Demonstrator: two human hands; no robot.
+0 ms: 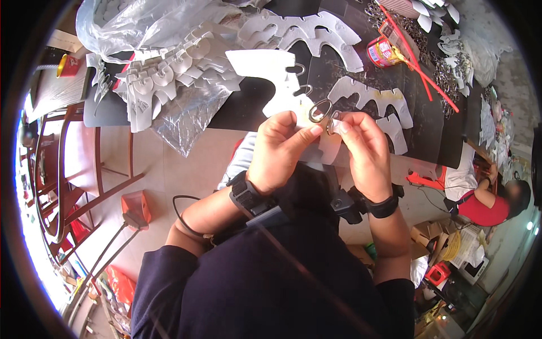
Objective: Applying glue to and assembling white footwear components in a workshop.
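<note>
A bright white scalloped cut-out sheet (276, 85) hangs over the near edge of the black table. My left hand (282, 148) is closed on its lower end, thumb against fingers. Small metal rings (305, 89) sit along the sheet's notched right side. A larger metal ring (320, 111) stands between my two hands, just above my left thumb tip. My right hand (366, 150) is closed too, thumb and forefinger pinched at a metal ring beside the sheet's end. The fingertips partly cover that spot.
Stacked grey-white cut-outs (175, 73) and clear plastic bags (141, 25) lie at left. More notched pieces (372, 96) lie at right, near a red-yellow tub (384, 52), red sticks (420, 70) and piled metal rings (446, 73). Another person in red (485, 206) sits at far right.
</note>
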